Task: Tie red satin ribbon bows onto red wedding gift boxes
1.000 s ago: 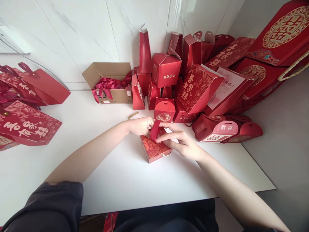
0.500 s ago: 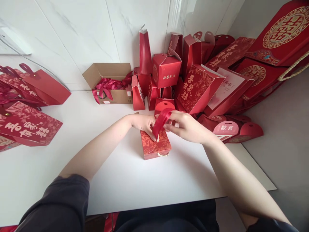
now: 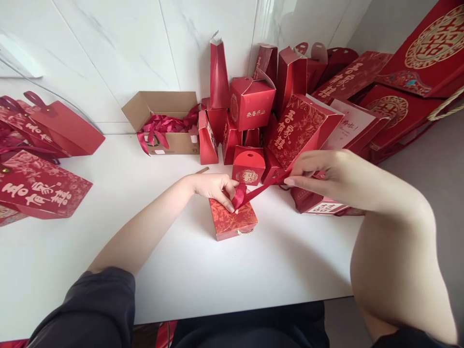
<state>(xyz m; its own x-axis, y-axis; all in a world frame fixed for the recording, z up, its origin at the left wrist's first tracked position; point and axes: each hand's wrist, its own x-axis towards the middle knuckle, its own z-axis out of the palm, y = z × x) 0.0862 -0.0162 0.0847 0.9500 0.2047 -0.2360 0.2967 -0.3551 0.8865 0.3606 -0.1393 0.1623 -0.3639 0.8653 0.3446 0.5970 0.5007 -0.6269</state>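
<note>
A small red patterned gift box (image 3: 234,223) with a gold cord handle on its near side lies on the white table. On its top, my left hand (image 3: 219,189) pinches a dark red ribbon (image 3: 266,186) close to the lid, where part of the ribbon stands up in a loop. My right hand (image 3: 313,171) is off to the right, above the table, its fingers closed on the ribbon's other stretch. Between my two hands the ribbon runs taut and slants upward to the right. My left fingers hide where the ribbon meets the box.
Behind stands an open cardboard box (image 3: 177,145) of loose red ribbons. Red gift boxes (image 3: 252,101) are piled at the back and right. Red bags with ribbon handles (image 3: 43,186) stand at the left. The white table (image 3: 188,275) ends at its front edge near my body.
My right hand has moved away to the right, drawing the ribbon out straight. The earlier large loop between the hands is now smaller. My left hand stays on the box.
</note>
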